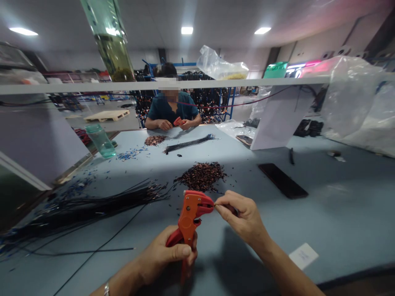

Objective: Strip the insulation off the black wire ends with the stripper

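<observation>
My left hand (pixel 166 255) is wrapped round the handles of an orange-red crimping tool (pixel 189 216), held upright over the blue table (pixel 308 222). My right hand (pixel 243 216) pinches a small terminal or wire end at the tool's jaw. A heap of small copper-coloured terminals (pixel 202 176) lies just beyond the tool. A bundle of black wires (pixel 92 205) lies to the left, and one loose black wire (pixel 92 250) runs across the table near my left arm.
A black phone (pixel 282 180) lies to the right, a white label (pixel 304 255) nearer me. Across the table a person in a dark shirt (pixel 169 109) holds a similar tool, with a wire bundle (pixel 189 144) and terminal heap (pixel 154 140) before them. A green bottle (pixel 100 140) stands at left.
</observation>
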Demonstrator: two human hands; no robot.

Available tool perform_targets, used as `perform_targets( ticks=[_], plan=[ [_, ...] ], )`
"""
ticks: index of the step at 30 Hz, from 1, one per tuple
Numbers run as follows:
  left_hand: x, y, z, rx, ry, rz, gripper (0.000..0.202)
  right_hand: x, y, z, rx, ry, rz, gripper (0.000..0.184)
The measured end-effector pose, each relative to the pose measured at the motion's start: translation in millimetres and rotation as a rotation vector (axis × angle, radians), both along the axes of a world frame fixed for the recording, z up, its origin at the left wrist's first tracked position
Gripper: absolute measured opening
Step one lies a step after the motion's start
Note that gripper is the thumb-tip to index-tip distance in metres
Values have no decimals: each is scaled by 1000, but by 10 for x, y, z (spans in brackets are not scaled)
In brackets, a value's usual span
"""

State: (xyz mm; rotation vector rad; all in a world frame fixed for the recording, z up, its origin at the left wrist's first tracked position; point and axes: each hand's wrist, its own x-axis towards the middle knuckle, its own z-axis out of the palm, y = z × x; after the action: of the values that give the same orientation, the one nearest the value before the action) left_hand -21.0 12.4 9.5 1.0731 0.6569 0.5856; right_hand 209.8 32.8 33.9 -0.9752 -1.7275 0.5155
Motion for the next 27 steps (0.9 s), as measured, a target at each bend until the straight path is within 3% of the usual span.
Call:
perform_targets(
  ticks=[13, 27],
  plan=[
    [67, -15, -36, 21, 20, 30, 44, -28, -22, -38, -115, 35, 13, 21],
    [159, -90, -120, 15, 26, 100, 50, -99, -100, -26, -58, 19, -43, 22]
  ],
)
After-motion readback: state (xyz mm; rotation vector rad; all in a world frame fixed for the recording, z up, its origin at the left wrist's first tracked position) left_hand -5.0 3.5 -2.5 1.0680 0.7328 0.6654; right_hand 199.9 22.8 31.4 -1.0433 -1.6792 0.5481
